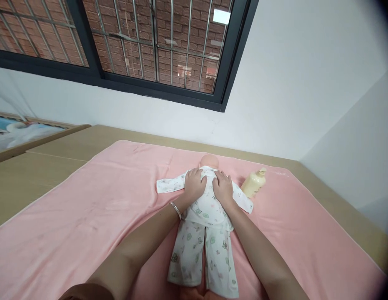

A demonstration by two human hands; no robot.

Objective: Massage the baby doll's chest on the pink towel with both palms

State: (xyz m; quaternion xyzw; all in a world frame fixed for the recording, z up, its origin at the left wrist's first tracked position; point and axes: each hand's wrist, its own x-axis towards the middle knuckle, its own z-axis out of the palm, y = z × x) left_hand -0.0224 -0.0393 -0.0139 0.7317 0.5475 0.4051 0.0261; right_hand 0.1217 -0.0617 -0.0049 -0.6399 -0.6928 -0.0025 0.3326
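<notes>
A baby doll (209, 208) lies stretched out on a pink blanket (125, 187), its bald head (209, 161) pointing away from me. It wears a white top and white trousers (189, 252), both with small printed figures. My left hand (194, 183) grips the doll at its left-side shoulder in view, thumb toward the middle of the chest area. At the opposite shoulder, my right hand (223, 187) is closed over the cloth in the same way. Both sleeves reach outward past my hands. Whether the doll lies face up or face down I cannot tell.
A feeding bottle (254, 182) with a pale yellow body lies to the right of the doll, by its sleeve. The blanket covers a wooden surface (65, 146) that meets a white wall (187, 118). Above is a dark-framed window (162, 89) with metal bars.
</notes>
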